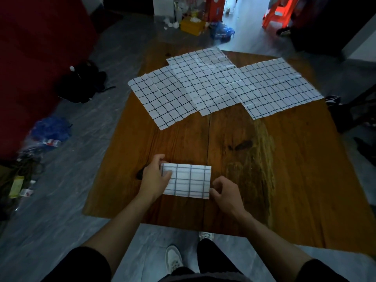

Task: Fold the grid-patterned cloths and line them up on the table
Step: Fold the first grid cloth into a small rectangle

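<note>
A folded white cloth with a dark grid [189,181] lies as a small rectangle near the front of the wooden table [264,169]. My left hand [155,177] grips its left edge, fingers over the top and thumb on the cloth. My right hand [226,193] pinches its lower right corner. Three unfolded grid cloths lie flat and overlapping at the far side: a left one [162,98], a middle one [203,78] and a right one [274,86].
The table's front edge runs just before my feet [173,259]. On the floor to the left lie a dark bag [81,82], a blue bundle [50,131] and small clutter. A dark chair [354,110] stands at the right. Boxes and bags sit beyond the table.
</note>
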`<state>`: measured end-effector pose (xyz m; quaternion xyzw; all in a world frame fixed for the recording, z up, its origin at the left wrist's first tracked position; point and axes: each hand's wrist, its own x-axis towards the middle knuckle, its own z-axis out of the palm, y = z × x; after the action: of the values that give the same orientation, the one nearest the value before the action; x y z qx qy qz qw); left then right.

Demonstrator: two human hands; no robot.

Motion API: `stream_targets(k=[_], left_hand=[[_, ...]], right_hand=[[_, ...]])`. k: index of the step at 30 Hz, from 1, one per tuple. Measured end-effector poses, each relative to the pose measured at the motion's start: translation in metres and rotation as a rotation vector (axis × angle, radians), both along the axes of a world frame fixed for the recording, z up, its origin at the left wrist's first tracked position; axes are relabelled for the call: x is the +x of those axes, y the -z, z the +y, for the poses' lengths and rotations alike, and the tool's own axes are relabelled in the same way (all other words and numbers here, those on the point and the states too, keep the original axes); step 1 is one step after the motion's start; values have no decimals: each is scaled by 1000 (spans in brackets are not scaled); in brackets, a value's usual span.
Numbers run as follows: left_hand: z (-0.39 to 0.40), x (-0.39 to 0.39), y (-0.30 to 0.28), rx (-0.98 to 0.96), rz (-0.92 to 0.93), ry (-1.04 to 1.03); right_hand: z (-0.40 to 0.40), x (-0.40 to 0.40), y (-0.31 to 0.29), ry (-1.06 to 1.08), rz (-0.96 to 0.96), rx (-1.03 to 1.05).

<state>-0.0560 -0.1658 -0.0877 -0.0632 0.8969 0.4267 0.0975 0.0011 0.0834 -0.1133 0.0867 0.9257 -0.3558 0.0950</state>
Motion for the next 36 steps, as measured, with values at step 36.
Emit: stream_targets(k=[36], left_hand=[[33,31,18,-482,247,544]], right_hand=[[-53,12,-17,-454,132,363]])
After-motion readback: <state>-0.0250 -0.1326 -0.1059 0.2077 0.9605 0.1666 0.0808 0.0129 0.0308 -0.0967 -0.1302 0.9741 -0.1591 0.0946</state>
